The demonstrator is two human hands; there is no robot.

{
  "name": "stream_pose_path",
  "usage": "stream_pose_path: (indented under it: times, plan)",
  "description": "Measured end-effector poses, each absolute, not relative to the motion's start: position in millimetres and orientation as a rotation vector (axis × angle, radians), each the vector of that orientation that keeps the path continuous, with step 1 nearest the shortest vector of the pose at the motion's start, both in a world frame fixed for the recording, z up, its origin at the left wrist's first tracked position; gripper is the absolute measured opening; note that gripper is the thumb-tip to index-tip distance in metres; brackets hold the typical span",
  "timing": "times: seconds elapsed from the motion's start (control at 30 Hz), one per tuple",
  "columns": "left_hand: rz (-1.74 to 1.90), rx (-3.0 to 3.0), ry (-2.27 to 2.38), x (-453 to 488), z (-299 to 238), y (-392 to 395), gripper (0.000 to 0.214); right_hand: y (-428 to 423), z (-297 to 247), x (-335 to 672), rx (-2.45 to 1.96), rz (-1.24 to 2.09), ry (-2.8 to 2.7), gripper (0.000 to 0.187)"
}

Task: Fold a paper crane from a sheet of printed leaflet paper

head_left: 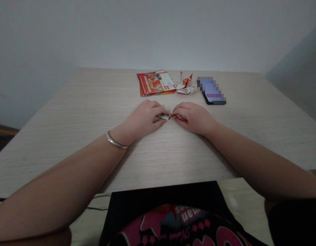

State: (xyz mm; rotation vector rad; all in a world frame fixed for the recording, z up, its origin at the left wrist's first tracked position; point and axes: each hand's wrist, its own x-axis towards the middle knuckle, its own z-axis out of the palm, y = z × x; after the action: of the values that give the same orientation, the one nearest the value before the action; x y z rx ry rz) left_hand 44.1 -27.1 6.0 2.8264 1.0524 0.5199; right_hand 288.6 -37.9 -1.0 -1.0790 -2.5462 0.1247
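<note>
A small piece of folded printed paper (163,117), white and red, lies between my two hands near the middle of the table. My left hand (150,115), with a silver bangle at the wrist, pinches its left part. The red right part is gripped by the fingers of my right hand (195,117). Between the hands the paper narrows to a thin middle. Much of it is hidden under my fingers. Just beyond my hands lie a stack of orange and white printed leaflets (155,83) and a folded paper figure (186,84) with pointed tips.
A phone (213,91) with a blurred screen lies to the right of the paper figure. The pale wood-grain table (96,95) meets a grey wall (158,34) at the back. Thin dark cables (96,208) hang below the near edge on the left.
</note>
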Motion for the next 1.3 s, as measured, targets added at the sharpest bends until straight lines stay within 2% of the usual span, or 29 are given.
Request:
stream_pose_path:
  times: [0.2, 0.33, 0.5, 0.77, 0.97, 1.3]
  plan:
    - [0.411, 2.912, 0.997, 44.2, 11.6, -28.9, 0.030, -37.4, 0.4, 294.4, -1.006, 0.160, -2.544, 0.034]
    - [0.319, 3.102, 1.055, 46.3, 17.0, -33.0, 0.027, -29.6, -5.2, 298.6, -0.996, 0.211, -2.498, 0.029]
    - [0.332, 2.973, 1.090, 50.5, 12.3, -37.2, 0.036, -23.0, -8.2, 303.0, -0.954, 0.185, -2.521, 0.035]
    - [0.342, 2.943, 1.009, 47.8, 10.1, -33.2, 0.030, -33.5, 1.3, 294.9, -0.905, -0.213, -2.636, 0.020]
    - [0.275, 3.003, 0.963, 49.3, 12.8, -34.4, 0.032, -39.7, 6.7, 288.3, -0.857, -0.492, -2.722, 0.025]
    - [0.251, 3.133, 0.997, 57.3, 23.4, -38.5, 0.027, -36.1, 6.4, 288.4, -0.908, -0.328, -2.663, 0.015]
